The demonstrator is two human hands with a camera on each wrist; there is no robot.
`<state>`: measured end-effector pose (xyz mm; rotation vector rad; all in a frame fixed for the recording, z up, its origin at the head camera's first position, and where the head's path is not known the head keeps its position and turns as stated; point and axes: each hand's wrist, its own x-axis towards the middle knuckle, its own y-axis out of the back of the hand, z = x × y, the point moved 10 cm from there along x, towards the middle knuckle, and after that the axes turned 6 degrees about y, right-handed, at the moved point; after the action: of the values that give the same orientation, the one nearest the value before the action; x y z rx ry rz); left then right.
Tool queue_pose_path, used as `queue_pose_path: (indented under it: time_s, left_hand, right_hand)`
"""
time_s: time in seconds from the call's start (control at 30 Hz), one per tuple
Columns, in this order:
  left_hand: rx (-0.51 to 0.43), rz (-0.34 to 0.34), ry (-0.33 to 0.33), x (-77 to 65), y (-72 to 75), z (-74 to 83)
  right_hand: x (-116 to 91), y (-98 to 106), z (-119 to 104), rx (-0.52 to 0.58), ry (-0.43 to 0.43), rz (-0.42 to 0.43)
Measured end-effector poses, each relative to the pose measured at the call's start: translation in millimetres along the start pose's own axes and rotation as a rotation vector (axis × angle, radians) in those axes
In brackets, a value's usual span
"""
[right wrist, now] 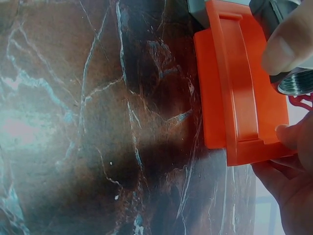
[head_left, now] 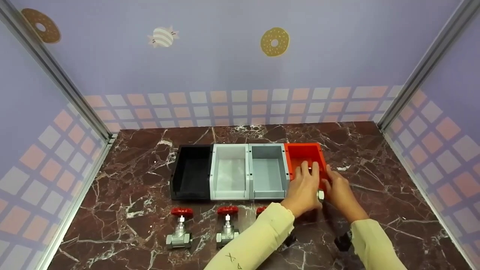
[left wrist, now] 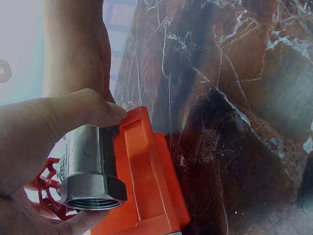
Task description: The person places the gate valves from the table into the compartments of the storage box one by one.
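My left hand [head_left: 304, 190] holds a metal gate valve [left wrist: 92, 156] over the red bin [head_left: 302, 150]. In the left wrist view the thumb lies along the valve's body, and its red handwheel [left wrist: 48, 190] sits among the other fingers. The valve's threaded open end [right wrist: 297, 82] shows in the right wrist view. My right hand [head_left: 340, 190] grips the right side wall of the red bin, thumb inside and fingers outside. Much of the valve is hidden behind the left hand in the head view.
Left of the red bin, in one row, stand a grey bin [head_left: 268, 193], a white bin [head_left: 229, 193] and a black bin [head_left: 191, 195]. Nearer me stand two valves [head_left: 179, 240] [head_left: 227, 236]; another red handwheel [head_left: 260, 210] is partly covered by my left sleeve. Patterned walls [head_left: 225, 67] enclose the marble surface.
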<state>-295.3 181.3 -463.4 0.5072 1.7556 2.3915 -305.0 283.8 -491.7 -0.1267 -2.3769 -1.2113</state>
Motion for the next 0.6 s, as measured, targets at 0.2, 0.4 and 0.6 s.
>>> queue_pose_path:
  time_s: [0.2, 0.4, 0.6]
  left_hand:
    - [0.022, -0.009, 0.001, 2.7, -1.1, -0.4]
    - [0.017, -0.025, 0.011, 6.6, -2.8, -1.0]
    - [0.006, -0.034, 0.016, 9.8, -5.2, -3.0]
  right_hand:
    - [-0.4, -1.5, 1.7, 0.003, -0.014, -0.011]
    - [1.9, -1.2, 1.4, 0.007, -0.029, -0.031]
    - [1.6, -2.6, 2.6, 0.003, -0.035, -0.041]
